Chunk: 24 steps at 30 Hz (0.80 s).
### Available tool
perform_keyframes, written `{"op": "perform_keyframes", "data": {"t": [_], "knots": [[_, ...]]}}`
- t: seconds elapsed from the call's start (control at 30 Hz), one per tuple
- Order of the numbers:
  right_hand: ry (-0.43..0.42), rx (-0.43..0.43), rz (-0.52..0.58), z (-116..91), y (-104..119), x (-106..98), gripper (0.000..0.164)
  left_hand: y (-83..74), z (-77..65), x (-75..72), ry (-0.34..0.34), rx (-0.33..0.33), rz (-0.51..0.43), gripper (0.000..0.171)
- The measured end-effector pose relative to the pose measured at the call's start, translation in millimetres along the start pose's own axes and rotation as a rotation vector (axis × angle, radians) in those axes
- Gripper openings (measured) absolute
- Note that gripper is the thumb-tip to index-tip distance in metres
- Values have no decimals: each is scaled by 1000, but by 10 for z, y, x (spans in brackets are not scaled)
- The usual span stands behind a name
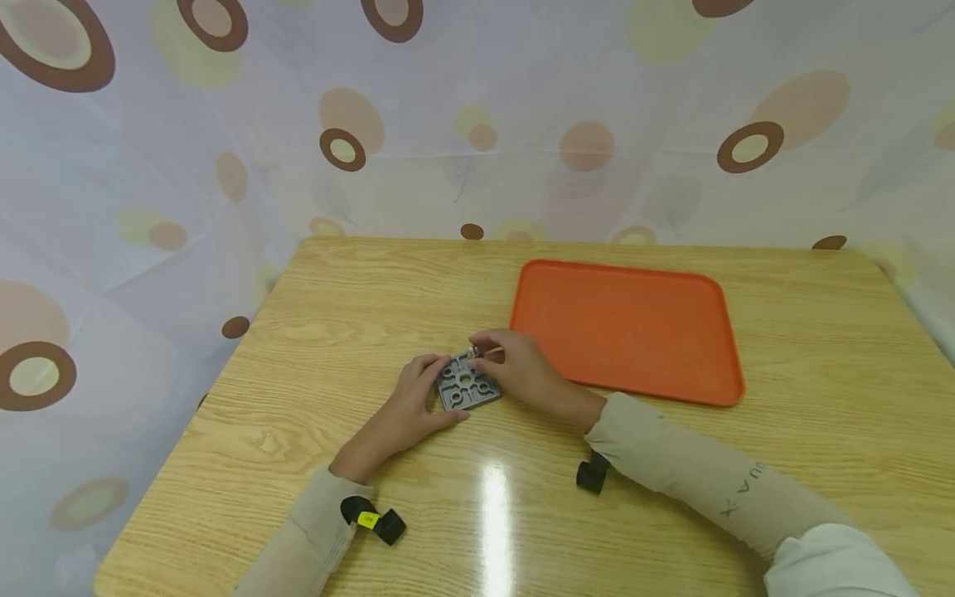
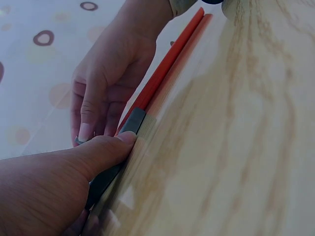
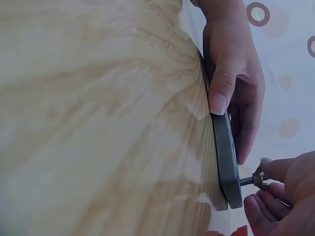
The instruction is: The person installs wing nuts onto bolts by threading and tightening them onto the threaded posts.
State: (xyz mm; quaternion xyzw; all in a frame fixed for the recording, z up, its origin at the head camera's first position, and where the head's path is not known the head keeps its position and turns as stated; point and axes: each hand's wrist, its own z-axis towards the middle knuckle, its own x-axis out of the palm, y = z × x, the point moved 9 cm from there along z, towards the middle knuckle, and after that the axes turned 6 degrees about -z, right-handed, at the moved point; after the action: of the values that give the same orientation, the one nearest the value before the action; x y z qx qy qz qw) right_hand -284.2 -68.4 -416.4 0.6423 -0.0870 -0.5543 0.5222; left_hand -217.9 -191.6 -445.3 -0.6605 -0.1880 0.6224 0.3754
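Note:
A square grey metal plate (image 1: 464, 390) with several round holes and raised ribs lies on the wooden table. My left hand (image 1: 409, 408) grips it along the left side, thumb at the near edge and fingers at the far left corner. From the plate's far corner a threaded bolt (image 3: 247, 181) stands up, seen in the right wrist view. On that bolt sits a small wing nut (image 3: 259, 179). My right hand (image 1: 528, 375) pinches the wing nut between thumb and fingertips. In the left wrist view, the left thumb presses on the plate's edge (image 2: 134, 120).
An orange-red tray (image 1: 634, 332) lies on the table (image 1: 358, 307) just beyond and to the right of the plate, close to my right forearm. A patterned cloth (image 1: 537, 108) hangs behind the table and down its left side.

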Motion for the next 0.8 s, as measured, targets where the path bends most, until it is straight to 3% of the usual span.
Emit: {"op": "perform_keyframes", "data": {"t": [0.3,0.8], "knots": [[-14,-11,20,-19,-8,-46,33,-2,1,-1,2,-9,-2,84],[-22,-59,2,-66,-12,-106,13,-7,1,-2,2,-11,-4,84]]}}
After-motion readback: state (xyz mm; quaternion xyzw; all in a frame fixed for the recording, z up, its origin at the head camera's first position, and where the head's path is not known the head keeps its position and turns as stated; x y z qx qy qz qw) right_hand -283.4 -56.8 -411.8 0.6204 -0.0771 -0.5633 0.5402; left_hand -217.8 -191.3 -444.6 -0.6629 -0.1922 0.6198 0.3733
